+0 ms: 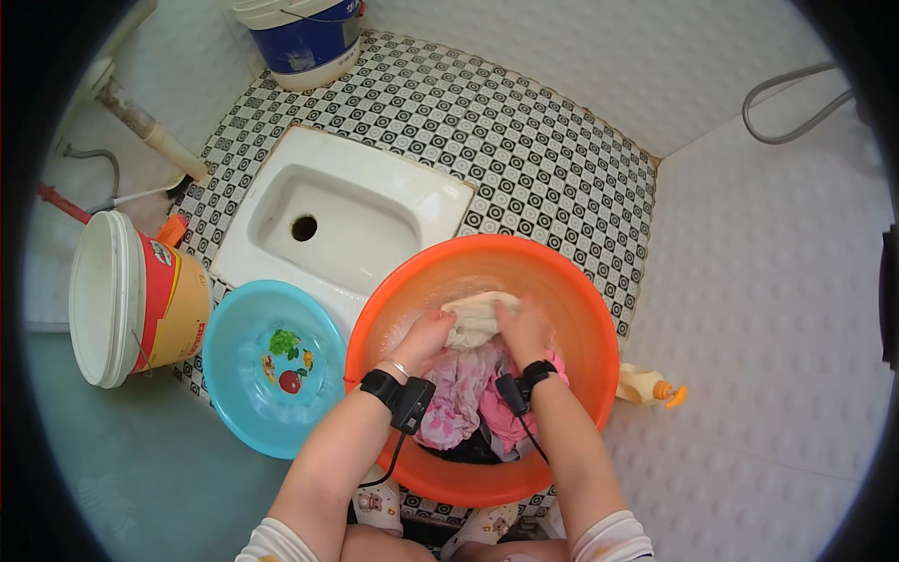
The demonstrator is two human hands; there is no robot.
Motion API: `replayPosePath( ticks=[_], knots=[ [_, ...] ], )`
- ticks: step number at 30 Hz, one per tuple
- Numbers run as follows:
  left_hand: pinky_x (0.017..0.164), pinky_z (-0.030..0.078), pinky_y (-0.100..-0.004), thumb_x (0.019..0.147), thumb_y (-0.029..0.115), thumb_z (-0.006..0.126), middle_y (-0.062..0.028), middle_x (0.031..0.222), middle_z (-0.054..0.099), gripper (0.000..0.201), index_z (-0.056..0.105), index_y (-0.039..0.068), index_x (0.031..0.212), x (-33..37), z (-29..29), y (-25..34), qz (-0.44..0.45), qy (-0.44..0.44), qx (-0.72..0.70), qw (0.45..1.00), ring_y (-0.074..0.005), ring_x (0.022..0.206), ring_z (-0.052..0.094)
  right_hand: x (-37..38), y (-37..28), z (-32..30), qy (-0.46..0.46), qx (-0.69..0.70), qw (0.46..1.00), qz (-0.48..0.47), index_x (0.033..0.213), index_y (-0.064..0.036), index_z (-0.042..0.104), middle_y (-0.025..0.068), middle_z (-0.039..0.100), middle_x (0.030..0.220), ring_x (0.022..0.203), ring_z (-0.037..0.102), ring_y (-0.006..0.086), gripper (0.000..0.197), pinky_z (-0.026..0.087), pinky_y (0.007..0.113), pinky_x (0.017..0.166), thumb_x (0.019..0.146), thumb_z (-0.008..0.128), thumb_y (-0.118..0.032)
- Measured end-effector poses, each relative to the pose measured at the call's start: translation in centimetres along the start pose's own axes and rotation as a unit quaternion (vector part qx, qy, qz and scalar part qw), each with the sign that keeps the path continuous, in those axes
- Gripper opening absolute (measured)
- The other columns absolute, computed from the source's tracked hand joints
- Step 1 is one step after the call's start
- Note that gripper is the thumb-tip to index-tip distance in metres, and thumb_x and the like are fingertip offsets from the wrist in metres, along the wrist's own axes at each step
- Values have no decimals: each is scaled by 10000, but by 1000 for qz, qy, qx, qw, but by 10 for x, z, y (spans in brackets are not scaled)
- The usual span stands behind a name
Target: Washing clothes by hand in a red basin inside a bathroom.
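Note:
Over a large orange basin (365,337), both my hands work on a cream-white cloth (475,317). My left hand (426,339) is closed on the cloth's left side, its fingers bunching the fabric. On the right side my right hand (523,332) grips it too, slightly smeared by motion. Suds and wet fabric lie below. A pink-and-white patterned garment (454,398) sits under my left wrist, and a brighter pink one (506,421) under my right wrist. Something black (464,448) shows at the basin's near side. Each wrist wears a black strap with a small device and cable.
A blue basin (234,375) with fruit pictures stands left, beside a tilted red-and-yellow bucket (183,309). Beyond lies a white squat toilet (281,155); a blue-and-white bucket (304,51) stands at the back. A pump bottle (641,386) lies right of the orange basin, near the wall.

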State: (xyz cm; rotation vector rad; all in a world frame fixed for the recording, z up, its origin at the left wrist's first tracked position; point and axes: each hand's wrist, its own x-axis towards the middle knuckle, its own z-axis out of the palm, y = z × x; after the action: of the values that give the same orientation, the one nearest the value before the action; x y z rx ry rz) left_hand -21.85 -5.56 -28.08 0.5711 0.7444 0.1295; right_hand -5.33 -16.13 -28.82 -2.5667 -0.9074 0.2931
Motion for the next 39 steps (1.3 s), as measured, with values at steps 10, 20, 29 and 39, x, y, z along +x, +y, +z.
replayPosePath(
  ticks=[10,20,29,39],
  knots=[
    [919,447,-347,984,247,427,-72,1124,618,300,551,61,1184,0,-16,3,-64,60,-163,983,-186,1031,579,-34,-67,14,-250,415,875,25,1094,-7,624,163,643,1053,940,631,279,324,495,330,801,831,651,-195],
    [766,499,-326,977,154,427,-85,1011,630,222,583,29,1074,-13,26,-10,38,2,-38,999,-188,883,612,-35,-5,-24,34,128,985,-107,849,-27,602,147,631,829,775,599,263,256,474,374,707,852,662,-276],
    [812,490,-350,1001,209,416,-117,1090,570,204,518,31,1008,-64,64,17,148,65,113,980,-222,953,587,-64,5,-128,-222,368,903,0,940,-76,596,-31,543,787,728,510,82,172,442,236,659,796,679,-123],
    [894,487,-363,999,172,417,-106,1150,582,257,493,20,1192,-82,111,7,71,-181,-95,976,-199,1035,591,-93,-3,-148,-83,323,933,-134,1068,-25,580,-29,549,858,747,512,46,263,460,212,682,853,686,-131]
  ],
)
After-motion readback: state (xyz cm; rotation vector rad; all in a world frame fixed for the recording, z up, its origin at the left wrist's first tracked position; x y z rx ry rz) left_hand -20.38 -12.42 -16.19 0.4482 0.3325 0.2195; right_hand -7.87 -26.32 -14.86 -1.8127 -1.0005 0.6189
